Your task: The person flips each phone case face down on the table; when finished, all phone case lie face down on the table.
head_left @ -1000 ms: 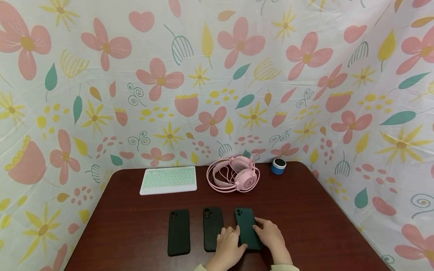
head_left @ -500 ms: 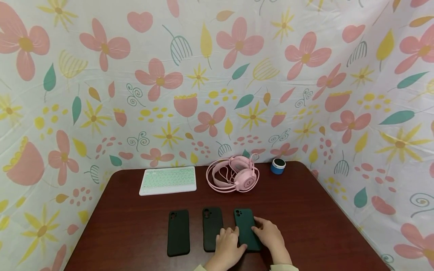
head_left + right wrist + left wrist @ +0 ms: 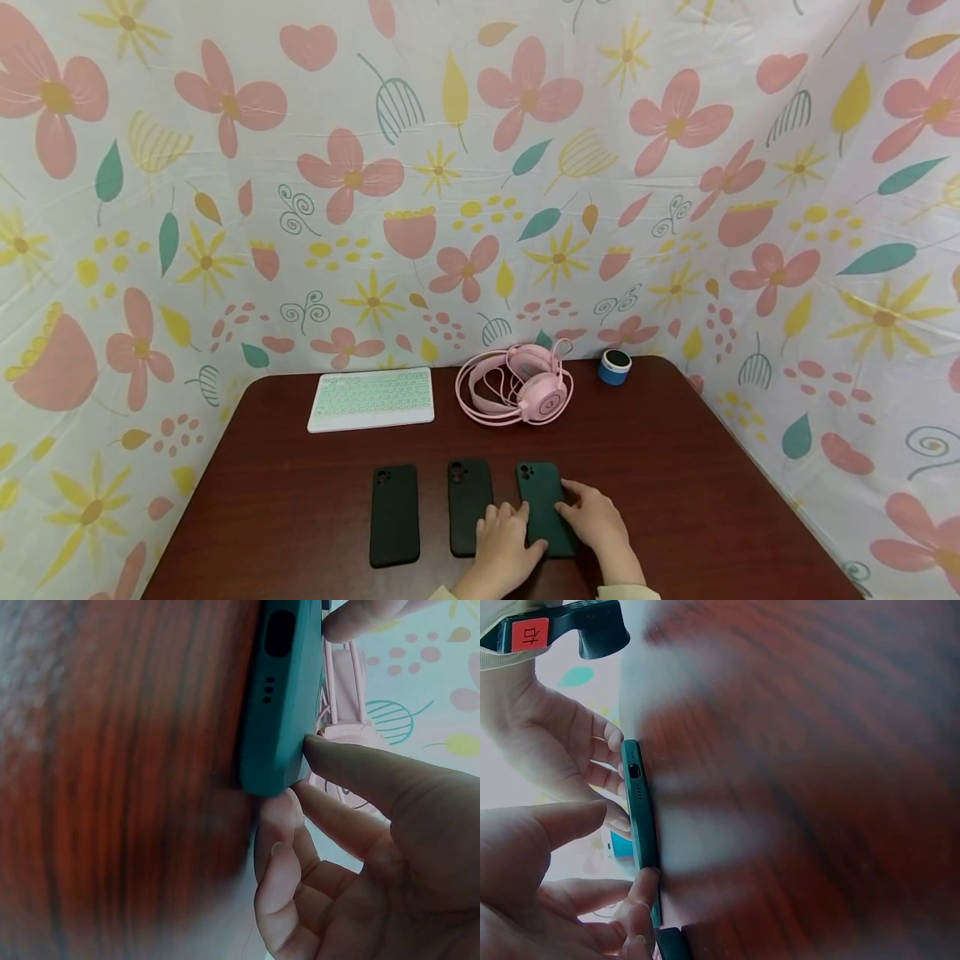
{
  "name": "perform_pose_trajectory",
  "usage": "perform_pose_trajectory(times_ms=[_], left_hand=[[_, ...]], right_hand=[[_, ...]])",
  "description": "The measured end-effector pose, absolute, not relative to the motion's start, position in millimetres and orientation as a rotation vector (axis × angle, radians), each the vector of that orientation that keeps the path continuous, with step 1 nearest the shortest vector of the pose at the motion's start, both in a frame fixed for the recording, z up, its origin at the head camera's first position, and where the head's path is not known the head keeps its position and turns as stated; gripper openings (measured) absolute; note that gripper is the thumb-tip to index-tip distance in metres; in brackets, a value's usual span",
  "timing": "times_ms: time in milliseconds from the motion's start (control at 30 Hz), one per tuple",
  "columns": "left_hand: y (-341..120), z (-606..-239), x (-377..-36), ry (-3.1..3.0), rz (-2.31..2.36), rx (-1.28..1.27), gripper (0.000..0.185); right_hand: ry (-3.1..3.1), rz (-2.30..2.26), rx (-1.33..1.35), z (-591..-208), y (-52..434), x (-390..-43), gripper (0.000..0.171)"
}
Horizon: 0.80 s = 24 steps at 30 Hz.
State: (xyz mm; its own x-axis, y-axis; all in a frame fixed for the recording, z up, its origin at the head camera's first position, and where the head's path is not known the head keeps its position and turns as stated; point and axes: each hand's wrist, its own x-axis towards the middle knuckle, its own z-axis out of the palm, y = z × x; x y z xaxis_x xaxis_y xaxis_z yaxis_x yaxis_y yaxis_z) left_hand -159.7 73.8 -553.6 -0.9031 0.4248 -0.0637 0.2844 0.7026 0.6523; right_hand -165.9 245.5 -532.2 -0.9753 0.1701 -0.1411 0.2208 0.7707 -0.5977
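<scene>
A dark green phone case (image 3: 545,508) lies back up on the table, its camera cutout at the far left corner. My left hand (image 3: 504,546) holds it at the near left, index finger on the left edge and thumb by the bottom edge. On the opposite side, my right hand (image 3: 596,525) pinches the right edge. The right wrist view shows the case's port end (image 3: 281,697) with the right thumb (image 3: 352,761) against its upper edge and the other fingers curled below. Just left of it lies a black phone case (image 3: 468,504), partly behind my left hand.
Another black phone case (image 3: 394,517) lies farther left in the row. At the back of the dark red-brown table (image 3: 285,475) are a white and mint keyboard (image 3: 371,400), pink headphones (image 3: 543,398) and a small blue speaker (image 3: 615,367). A flowered cloth (image 3: 465,167) hangs behind.
The green phone case has shifted slightly to the left and sits a bit straighter between the hands. Both hands keep nearly the same place.
</scene>
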Motion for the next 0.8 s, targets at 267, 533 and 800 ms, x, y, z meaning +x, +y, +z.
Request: perform_pose_trajectory(times_ms=[267, 533, 800], left_hand=[[72.6, -553.2, -159.0, 2.720, 0.958, 0.563, 0.061], [72.7, -552.0, -159.8, 2.704, 0.970, 0.537, 0.060], [67.9, -547.2, -164.5, 2.701, 1.041, 0.534, 0.057]], right_hand=[[2.864, -1.024, 0.391, -529.5, 241.4, -163.9, 0.047], [2.841, -0.996, 0.405, -528.3, 242.7, -167.3, 0.045], [2.952, -0.962, 0.401, -524.7, 241.8, -172.8, 0.050]])
